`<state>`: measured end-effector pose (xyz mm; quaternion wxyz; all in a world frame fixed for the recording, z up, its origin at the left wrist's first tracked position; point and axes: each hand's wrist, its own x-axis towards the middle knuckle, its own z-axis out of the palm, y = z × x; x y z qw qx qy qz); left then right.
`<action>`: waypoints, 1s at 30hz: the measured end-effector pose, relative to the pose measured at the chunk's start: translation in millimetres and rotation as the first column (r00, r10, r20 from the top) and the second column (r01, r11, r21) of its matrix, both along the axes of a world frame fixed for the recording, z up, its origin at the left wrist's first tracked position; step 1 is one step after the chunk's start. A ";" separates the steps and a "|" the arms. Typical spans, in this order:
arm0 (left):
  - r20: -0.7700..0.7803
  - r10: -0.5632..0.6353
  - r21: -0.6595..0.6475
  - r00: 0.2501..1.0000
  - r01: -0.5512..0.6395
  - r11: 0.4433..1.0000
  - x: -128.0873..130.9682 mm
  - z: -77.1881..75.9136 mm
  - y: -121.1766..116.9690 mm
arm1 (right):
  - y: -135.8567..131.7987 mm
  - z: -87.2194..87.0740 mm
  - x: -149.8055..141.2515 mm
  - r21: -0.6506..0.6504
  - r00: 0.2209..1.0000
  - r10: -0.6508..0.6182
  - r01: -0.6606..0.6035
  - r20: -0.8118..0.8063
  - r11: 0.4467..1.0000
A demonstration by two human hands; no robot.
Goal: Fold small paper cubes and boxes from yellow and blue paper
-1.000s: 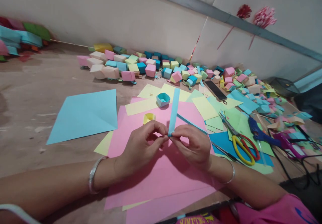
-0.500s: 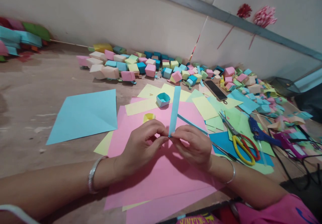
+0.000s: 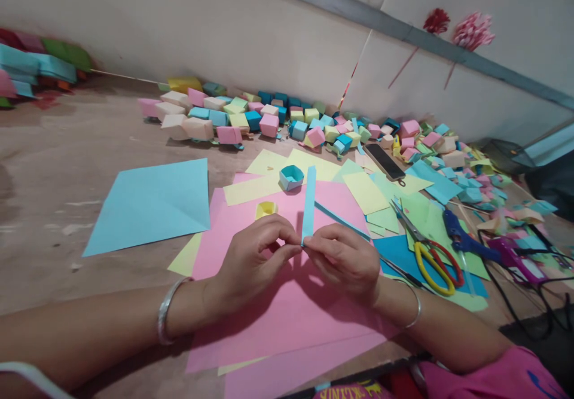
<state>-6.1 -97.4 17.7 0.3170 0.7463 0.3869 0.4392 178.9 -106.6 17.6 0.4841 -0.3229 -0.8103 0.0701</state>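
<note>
A narrow light-blue paper strip [image 3: 309, 198] stands up from between my fingertips, its lower end pinched. My left hand [image 3: 258, 255] is closed with thumb and forefinger together at the strip's bottom end. My right hand [image 3: 345, 261] grips the same end from the other side with its thumb and fingers. Both hands are over pink paper sheets [image 3: 278, 321]. Just beyond them are a small yellow paper box [image 3: 266, 209] and a small blue open paper box [image 3: 291, 177]. Another thin blue strip [image 3: 341, 219] lies behind my right hand.
A blue sheet [image 3: 152, 207] lies at left. Scissors [image 3: 426, 255], a blue glue gun [image 3: 469, 237] with a black cord, and a phone [image 3: 383, 161] are on the right. Several small paper boxes [image 3: 269, 125] line the wall. Tweezers-like metal [image 3: 401, 270] lies by my right wrist.
The strip's upper end sits lower, with less of it standing above my fingers. Both hands stay in nearly the same place, still pinching its bottom end.
</note>
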 end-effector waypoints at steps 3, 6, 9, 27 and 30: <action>0.003 0.010 0.001 1.000 -0.010 1.000 0.9 0.2 0.5 | -0.3 0.7 0.7 -0.041 1.000 0.022 -0.023 -0.014 0.999; 0.006 0.012 0.007 1.000 -0.012 1.000 1.7 -0.4 0.3 | -0.4 0.3 1.5 -0.091 0.997 0.060 -0.065 -0.052 0.994; 0.009 0.010 0.004 1.000 -0.010 1.000 1.9 -0.8 -1.0 | -0.5 -0.6 1.5 -0.136 0.991 0.084 -0.098 -0.103 0.986; 0.206 -0.114 -0.511 0.972 0.206 0.835 3.7 14.1 -9.7 | 0.2 -3.6 4.6 0.114 1.000 0.026 -0.028 0.017 0.993; 0.330 -0.088 -0.694 0.940 0.305 0.652 3.6 13.8 -11.2 | 2.3 -9.9 4.8 0.142 0.999 0.033 -0.033 0.002 0.989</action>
